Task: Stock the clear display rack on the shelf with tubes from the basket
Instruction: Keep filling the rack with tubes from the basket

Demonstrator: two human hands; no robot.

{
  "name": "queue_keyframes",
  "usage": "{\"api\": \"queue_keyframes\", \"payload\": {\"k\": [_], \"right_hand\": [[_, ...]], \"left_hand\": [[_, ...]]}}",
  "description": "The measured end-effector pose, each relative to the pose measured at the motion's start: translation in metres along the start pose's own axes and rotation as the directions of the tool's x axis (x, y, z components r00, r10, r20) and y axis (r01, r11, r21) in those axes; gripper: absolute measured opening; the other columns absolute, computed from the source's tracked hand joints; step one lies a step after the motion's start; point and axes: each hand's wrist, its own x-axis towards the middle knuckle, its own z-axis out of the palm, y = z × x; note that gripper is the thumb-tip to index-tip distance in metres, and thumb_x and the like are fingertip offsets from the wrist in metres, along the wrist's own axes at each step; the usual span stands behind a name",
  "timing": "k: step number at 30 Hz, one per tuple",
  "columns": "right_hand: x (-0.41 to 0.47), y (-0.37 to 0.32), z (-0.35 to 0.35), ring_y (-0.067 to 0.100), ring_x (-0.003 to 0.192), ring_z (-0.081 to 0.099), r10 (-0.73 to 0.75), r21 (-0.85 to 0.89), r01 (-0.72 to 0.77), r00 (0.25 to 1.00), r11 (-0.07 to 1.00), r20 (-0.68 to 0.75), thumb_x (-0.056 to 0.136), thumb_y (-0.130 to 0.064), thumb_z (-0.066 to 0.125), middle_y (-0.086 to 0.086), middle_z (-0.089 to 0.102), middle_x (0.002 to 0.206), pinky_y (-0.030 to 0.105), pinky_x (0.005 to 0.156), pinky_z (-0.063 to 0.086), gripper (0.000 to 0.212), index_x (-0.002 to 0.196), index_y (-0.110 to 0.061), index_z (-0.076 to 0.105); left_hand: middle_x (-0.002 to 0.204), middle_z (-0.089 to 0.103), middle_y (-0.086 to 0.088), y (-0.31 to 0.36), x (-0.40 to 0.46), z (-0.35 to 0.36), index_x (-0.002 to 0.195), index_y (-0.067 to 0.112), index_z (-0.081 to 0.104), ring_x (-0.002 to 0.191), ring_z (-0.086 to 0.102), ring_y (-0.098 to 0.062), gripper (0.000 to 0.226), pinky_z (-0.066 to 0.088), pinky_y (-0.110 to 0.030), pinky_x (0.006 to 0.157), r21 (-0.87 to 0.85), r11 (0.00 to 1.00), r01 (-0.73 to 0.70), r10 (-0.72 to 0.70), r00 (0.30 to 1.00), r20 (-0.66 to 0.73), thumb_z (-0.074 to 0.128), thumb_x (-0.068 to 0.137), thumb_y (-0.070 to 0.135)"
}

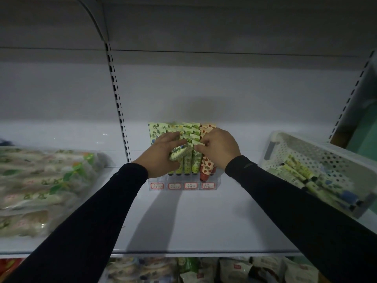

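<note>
White shelf (193, 221), bare before rack (184, 185); left hand (161, 154) gripping tube (179, 153), right hand (219, 148) pinching another's crimp.

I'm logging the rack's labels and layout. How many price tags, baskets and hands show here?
Price tags on the clear rack: 4
Basket: 1
Hands, the left hand and the right hand: 2
Total: 7

Single head view, forward and down, close over shelf (193, 221)
</note>
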Motion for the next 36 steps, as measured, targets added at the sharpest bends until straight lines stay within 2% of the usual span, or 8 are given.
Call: {"api": "queue_keyframes", "payload": {"k": [3, 6, 10, 16, 20, 27, 31, 36], "right_hand": [[0.000, 0.001, 0.000, 0.015, 0.074, 0.045, -0.031, 0.018, 0.031, 0.999, 0.999, 0.014, 0.092, -0.032, 0.062, -0.008, 0.039, 0.062, 0.028, 0.065, 0.034, 0.035, 0.060, -0.017, 0.054], [0.002, -0.001, -0.001, 0.021, 0.074, 0.053, -0.044, -0.001, 0.044, 0.998, 0.999, 0.039, 0.094, -0.024, 0.055, 0.002, 0.049, 0.064, 0.032, 0.066, 0.042, 0.038, 0.062, -0.006, 0.061], [0.005, -0.002, -0.001, 0.023, 0.066, 0.053, -0.042, -0.005, 0.042, 0.999, 0.999, 0.035, 0.094, -0.028, 0.058, 0.005, 0.052, 0.060, 0.031, 0.062, 0.039, 0.043, 0.056, -0.009, 0.058], [0.005, 0.001, 0.002, 0.022, 0.065, 0.052, -0.038, -0.006, 0.038, 0.999, 0.999, 0.029, 0.094, -0.029, 0.058, 0.005, 0.056, 0.063, 0.038, 0.079, 0.050, 0.041, 0.060, -0.005, 0.061], [0.005, -0.002, 0.000, 0.020, 0.067, 0.051, -0.020, -0.030, 0.022, 0.998, 0.999, 0.060, 0.094, -0.029, 0.058, -0.001, 0.051, 0.061, 0.029, 0.061, 0.037, 0.038, 0.063, -0.008, 0.063], [0.007, -0.003, -0.002, 0.006, 0.051, 0.038, 0.001, -0.054, 0.002, 0.998, 0.999, 0.066, 0.094, -0.031, 0.059, -0.009, 0.043, 0.054, 0.025, 0.053, 0.029, 0.044, 0.053, -0.021, 0.049], [0.005, -0.004, -0.002, 0.013, 0.053, 0.041, 0.000, -0.052, 0.003, 0.999, 0.999, 0.046, 0.093, -0.032, 0.059, 0.001, 0.048, 0.056, 0.026, 0.052, 0.027, 0.041, 0.062, -0.006, 0.063], [0.002, -0.003, -0.009, 0.016, 0.074, 0.048, -0.026, 0.009, 0.026, 0.997, 1.000, -0.069, 0.094, -0.038, 0.056, 0.002, 0.053, 0.080, 0.026, 0.066, 0.034, 0.033, 0.082, -0.013, 0.074]], "left_hand": [[0.162, 0.020, -0.002, 0.000, 0.000, 0.000, 0.147, 0.025, 0.041, 0.149, 0.011, -0.023, 0.073, 0.019, -0.042, 0.120, -0.001, 1.000, 0.001, -0.001, 1.000, 0.005, 0.069, 0.082, 0.010], [0.162, 0.020, -0.001, 0.000, 0.000, 0.000, 0.147, 0.025, 0.041, 0.149, 0.010, -0.022, 0.074, 0.018, -0.041, 0.120, -0.013, 1.000, 0.006, -0.006, 1.000, 0.005, 0.069, 0.081, 0.008], [0.162, 0.021, -0.002, 0.001, 0.000, 0.001, 0.147, 0.024, 0.042, 0.149, 0.011, -0.023, 0.074, 0.017, -0.040, 0.120, -0.019, 1.000, 0.004, -0.004, 1.000, 0.002, 0.069, 0.080, 0.007], [0.162, 0.019, -0.001, 0.000, 0.001, 0.002, 0.147, 0.025, 0.041, 0.150, 0.010, -0.022, 0.074, 0.016, -0.040, 0.120, -0.021, 1.000, 0.009, -0.008, 1.000, 0.004, 0.070, 0.081, 0.008], [0.162, 0.019, -0.001, -0.001, 0.001, 0.002, 0.147, 0.024, 0.040, 0.150, 0.009, -0.021, 0.074, 0.015, -0.038, 0.119, -0.018, 1.000, 0.006, -0.006, 1.000, 0.001, 0.070, 0.081, 0.008], [0.163, 0.018, -0.001, 0.002, 0.001, 0.000, 0.148, 0.024, 0.039, 0.150, 0.008, -0.022, 0.074, 0.015, -0.039, 0.119, -0.010, 1.000, 0.018, -0.018, 1.000, 0.015, 0.069, 0.082, 0.009], [0.163, 0.017, -0.002, 0.005, 0.001, -0.001, 0.148, 0.024, 0.039, 0.150, 0.008, -0.023, 0.074, 0.016, -0.040, 0.120, 0.011, 1.000, 0.020, -0.020, 0.999, 0.029, 0.069, 0.083, 0.010], [0.164, 0.013, -0.001, 0.001, -0.002, 0.001, 0.150, 0.026, 0.036, 0.151, 0.006, -0.024, 0.076, 0.017, -0.045, 0.120, -0.027, 0.999, 0.019, -0.019, 1.000, 0.002, 0.069, 0.083, 0.010]]}}
